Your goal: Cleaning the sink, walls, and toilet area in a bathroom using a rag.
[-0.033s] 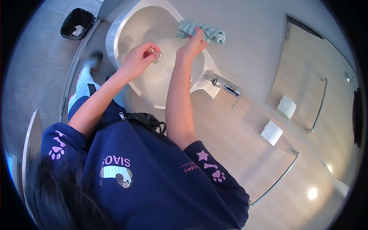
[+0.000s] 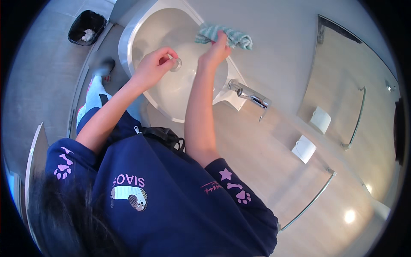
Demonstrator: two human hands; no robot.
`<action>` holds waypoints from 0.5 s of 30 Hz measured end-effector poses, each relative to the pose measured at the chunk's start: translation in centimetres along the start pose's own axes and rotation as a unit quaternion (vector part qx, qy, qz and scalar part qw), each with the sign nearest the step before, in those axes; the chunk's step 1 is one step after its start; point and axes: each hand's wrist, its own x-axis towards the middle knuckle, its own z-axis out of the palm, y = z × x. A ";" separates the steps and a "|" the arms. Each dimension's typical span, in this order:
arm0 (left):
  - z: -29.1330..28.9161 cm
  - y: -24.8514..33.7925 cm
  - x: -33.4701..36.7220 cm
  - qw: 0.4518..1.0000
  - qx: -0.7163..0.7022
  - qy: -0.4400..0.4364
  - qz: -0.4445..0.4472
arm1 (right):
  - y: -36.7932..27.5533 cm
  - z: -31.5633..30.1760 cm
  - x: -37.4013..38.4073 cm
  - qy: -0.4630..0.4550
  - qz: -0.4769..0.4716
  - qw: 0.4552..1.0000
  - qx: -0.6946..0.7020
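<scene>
A white washbasin [image 2: 165,103] lies in front of me. My left hand [image 2: 152,66] is over the bowl with its fingers curled and the thumb and forefinger tips close together. Right beside those tips shows the round metal drain [image 2: 177,65]. Whether they touch it, or pinch anything small, I cannot make out. In my right hand [image 2: 215,52] is a folded teal-and-white patterned cloth [image 2: 240,40], held at the basin's far right rim against the grey wall surface. The right fingers are partly hidden by the cloth.
A chrome tap [image 2: 250,93] stands at the basin's right side. Farther right are a white paper holder [image 2: 304,148], a metal grab bar [image 2: 309,201] and a mirror [image 2: 342,77]. A black-lined bin [image 2: 87,26] with crumpled paper stands on the floor at far left.
</scene>
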 end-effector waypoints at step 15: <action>0.5 3.6 -0.8 0.997 0.049 -0.066 -0.010 | -4.8 -0.8 0.8 0.197 0.105 0.946 0.236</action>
